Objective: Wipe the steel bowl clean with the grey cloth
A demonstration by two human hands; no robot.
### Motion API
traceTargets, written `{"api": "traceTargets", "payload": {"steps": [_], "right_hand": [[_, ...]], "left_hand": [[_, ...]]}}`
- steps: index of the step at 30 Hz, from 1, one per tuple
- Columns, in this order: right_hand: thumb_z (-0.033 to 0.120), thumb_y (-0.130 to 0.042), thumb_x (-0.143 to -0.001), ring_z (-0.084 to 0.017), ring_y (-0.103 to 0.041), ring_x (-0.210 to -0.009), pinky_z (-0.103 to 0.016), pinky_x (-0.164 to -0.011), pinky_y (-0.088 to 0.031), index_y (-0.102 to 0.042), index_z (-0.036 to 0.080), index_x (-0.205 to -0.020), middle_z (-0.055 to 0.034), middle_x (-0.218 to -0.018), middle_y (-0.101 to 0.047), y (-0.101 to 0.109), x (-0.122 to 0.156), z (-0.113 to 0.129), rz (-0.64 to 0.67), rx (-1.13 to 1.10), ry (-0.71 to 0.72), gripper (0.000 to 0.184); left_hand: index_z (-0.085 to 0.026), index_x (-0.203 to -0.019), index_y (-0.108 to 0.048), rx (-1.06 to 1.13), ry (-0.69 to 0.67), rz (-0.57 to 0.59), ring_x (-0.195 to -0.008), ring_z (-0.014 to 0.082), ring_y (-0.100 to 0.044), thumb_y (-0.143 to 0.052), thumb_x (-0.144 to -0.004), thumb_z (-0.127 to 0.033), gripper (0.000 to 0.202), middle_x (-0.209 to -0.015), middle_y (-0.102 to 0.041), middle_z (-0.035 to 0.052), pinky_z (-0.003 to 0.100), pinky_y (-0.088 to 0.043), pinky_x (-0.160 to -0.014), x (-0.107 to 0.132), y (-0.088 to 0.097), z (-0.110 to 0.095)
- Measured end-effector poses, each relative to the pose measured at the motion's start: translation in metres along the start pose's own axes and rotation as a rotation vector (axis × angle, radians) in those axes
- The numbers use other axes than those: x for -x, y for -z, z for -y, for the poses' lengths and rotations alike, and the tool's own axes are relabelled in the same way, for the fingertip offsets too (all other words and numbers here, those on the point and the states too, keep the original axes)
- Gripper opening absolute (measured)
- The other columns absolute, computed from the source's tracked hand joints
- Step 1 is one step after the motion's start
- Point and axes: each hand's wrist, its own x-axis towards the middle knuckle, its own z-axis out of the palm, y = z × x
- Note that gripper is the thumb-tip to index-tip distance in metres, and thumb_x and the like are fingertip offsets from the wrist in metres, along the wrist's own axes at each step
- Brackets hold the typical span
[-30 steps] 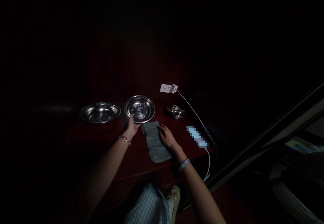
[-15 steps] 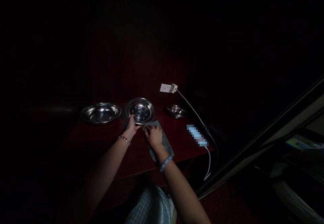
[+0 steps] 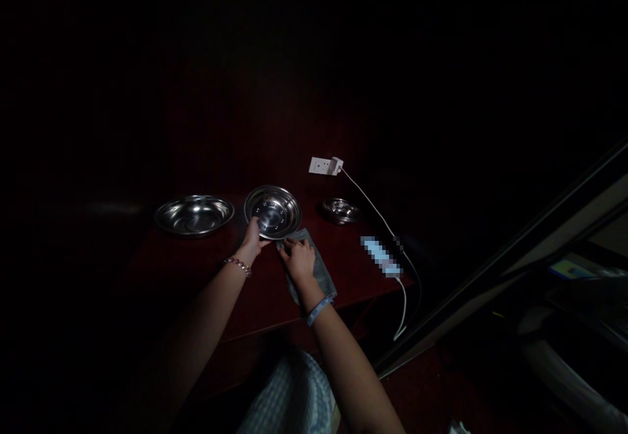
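My left hand (image 3: 252,237) grips the near rim of a steel bowl (image 3: 273,210) and holds it tilted toward me on the dark red table (image 3: 196,270). My right hand (image 3: 297,258) lies on a grey cloth (image 3: 321,273) just below the bowl, fingers curled over the cloth's upper end. The scene is very dark.
A wider steel plate (image 3: 194,215) sits to the left and a small steel bowl (image 3: 340,210) to the right. A white wall socket with a plug (image 3: 326,166) feeds a white cable (image 3: 375,210) running to a device (image 3: 381,256) near the table's right edge.
My right hand has moved left along the cloth to its upper end by the bowl, and the cloth has bunched under it. My left hand has kept its hold on the tilted bowl.
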Motion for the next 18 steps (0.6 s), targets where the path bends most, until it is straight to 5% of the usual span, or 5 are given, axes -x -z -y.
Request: {"api": "traceTargets", "payload": {"steps": [18], "right_hand": [[0.042,-0.049,-0.108,-0.025,-0.064,-0.121,-0.035,-0.103,-0.05,-0.075,0.029,-0.131,-0.0051,-0.137,-0.074,0.0029,-0.0001,-0.0016,-0.034,-0.103,0.011,0.037]], "left_hand": [[-0.021,-0.117,-0.071,0.102,0.066,0.044,-0.111,0.0259,-0.072,-0.056,-0.096,-0.024,0.026,-0.122,-0.075,0.0117,0.044,-0.063,-0.09,0.0001,-0.0001,-0.0011]]}}
